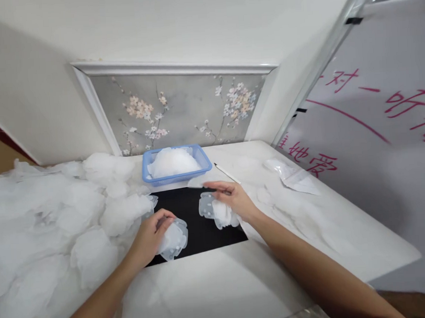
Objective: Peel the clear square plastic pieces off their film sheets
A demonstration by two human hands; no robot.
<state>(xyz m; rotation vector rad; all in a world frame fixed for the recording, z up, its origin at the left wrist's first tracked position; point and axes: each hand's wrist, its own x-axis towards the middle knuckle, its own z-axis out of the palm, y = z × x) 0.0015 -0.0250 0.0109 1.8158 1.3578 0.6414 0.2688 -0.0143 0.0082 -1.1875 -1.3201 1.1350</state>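
Note:
My left hand (156,230) is closed at the near left of the black mat (192,218), its thumb and fingers gripping the edge of a translucent white scalloped piece (177,238). Over the right part of the mat, my right hand (232,196) pinches a thin translucent sheet (196,182) between its fingertips. Below that hand lies a small pile of similar scalloped pieces (221,213), partly covered by the palm. Small pale dots show on these pieces. Beyond both hands, a blue plastic basket (177,179) holds a heap of white translucent sheets (175,162).
Large piles of white translucent sheets (64,211) spread across the left of the white table (191,290). A white pen (228,173) lies right of the basket, and a clear plastic packet (293,177) farther right. A whiteboard (361,178) with red writing borders the right side.

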